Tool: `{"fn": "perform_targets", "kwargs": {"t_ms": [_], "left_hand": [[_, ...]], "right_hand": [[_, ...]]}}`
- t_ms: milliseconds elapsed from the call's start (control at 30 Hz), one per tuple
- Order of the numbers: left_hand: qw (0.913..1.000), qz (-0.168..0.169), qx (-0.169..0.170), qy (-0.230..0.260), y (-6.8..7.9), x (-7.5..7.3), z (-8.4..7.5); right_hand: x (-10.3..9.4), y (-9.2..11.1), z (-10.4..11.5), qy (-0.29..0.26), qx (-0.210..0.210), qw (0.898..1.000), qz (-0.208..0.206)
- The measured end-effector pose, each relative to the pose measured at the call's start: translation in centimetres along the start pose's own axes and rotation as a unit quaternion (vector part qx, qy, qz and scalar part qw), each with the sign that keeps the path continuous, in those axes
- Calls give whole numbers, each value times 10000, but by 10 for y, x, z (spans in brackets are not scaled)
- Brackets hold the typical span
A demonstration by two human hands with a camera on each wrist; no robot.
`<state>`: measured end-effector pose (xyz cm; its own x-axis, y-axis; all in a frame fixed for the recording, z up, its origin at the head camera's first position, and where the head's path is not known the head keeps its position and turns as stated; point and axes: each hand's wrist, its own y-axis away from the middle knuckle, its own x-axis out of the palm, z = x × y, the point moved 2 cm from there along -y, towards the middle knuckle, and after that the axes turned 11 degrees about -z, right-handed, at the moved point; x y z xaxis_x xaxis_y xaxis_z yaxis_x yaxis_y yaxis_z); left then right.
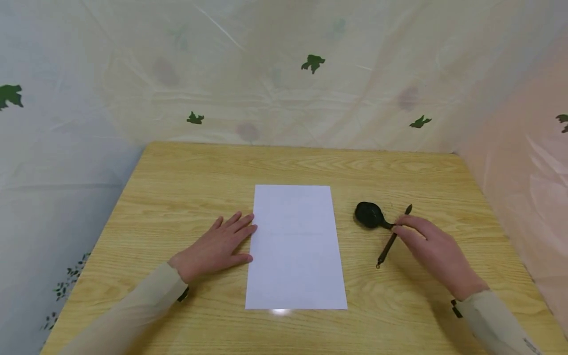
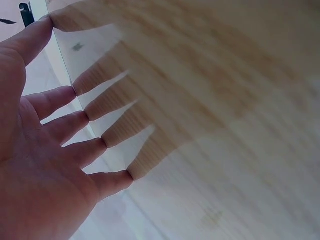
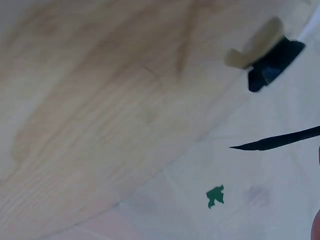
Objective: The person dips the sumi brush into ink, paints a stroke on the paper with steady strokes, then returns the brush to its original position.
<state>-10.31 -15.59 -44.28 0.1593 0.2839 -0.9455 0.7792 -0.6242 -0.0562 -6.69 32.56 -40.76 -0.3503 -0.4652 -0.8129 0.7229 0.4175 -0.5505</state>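
A white sheet of paper (image 1: 295,246) lies on the wooden table in front of the person. The left hand (image 1: 217,249) rests flat at its left edge, fingers spread and straight; the left wrist view shows the fingertips (image 2: 95,145) touching down along that edge. To the right of the paper, the right hand (image 1: 437,251) pinches a dark writing brush (image 1: 389,246) near its middle. Its pointed bristle tip (image 3: 265,142) points away from the person and its hanging loop toward the near side. A black spoon-shaped dish (image 1: 369,215) sits just left of the brush, its handle reaching toward the fingertips.
The wooden table (image 1: 199,172) has its far edge against a pale curtain (image 1: 266,74) with green leaf prints. Similar sheeting hangs along the left and right sides. A dark band (image 1: 456,308) shows at the right wrist.
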Motion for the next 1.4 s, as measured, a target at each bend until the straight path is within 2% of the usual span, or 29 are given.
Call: {"fn": "perform_targets", "kwargs": {"t_ms": [67,133,200,267,367,500,667,800,933,1033,1133,1400], "left_hand": [[10000,-12,3,-21,0,0,0],[10000,-23,8,-44,0,1,0],[10000,-30,15,-68,0,2,0],[10000,-42,20,-87,0,2,0],[10000,-32,11,-83,0,2,0],[10000,-5,-16,-98,0,2,0],[10000,-27,-5,-44,0,1,0],[10000,-40,11,-37,0,0,-1],[10000,-30,13,-43,0,1,0],[10000,-19,-8,-26,0,1,0],[10000,-14,-28,-24,-1,1,0],[10000,9,-49,-21,-1,2,0]], "right_hand": [[-2,-6,-1,-230,-87,9975,-656],[-4,-12,-1,-20,-929,9841,-1511],[-5,-17,0,34,-952,9758,-1970],[-8,-20,1,190,-802,9704,-2272],[-10,-22,3,305,-358,9686,-2442],[-10,-28,7,-150,200,9615,-2735],[-7,-36,12,-800,751,9428,-3147],[-3,-43,16,-1354,965,9201,-3546],[2,-48,19,-2090,1175,8927,-3816],[8,-50,16,-2359,1308,8788,-3936],[14,-49,13,-2383,1476,8777,-3887],[22,-49,8,-2352,1906,8873,-3480]]}}
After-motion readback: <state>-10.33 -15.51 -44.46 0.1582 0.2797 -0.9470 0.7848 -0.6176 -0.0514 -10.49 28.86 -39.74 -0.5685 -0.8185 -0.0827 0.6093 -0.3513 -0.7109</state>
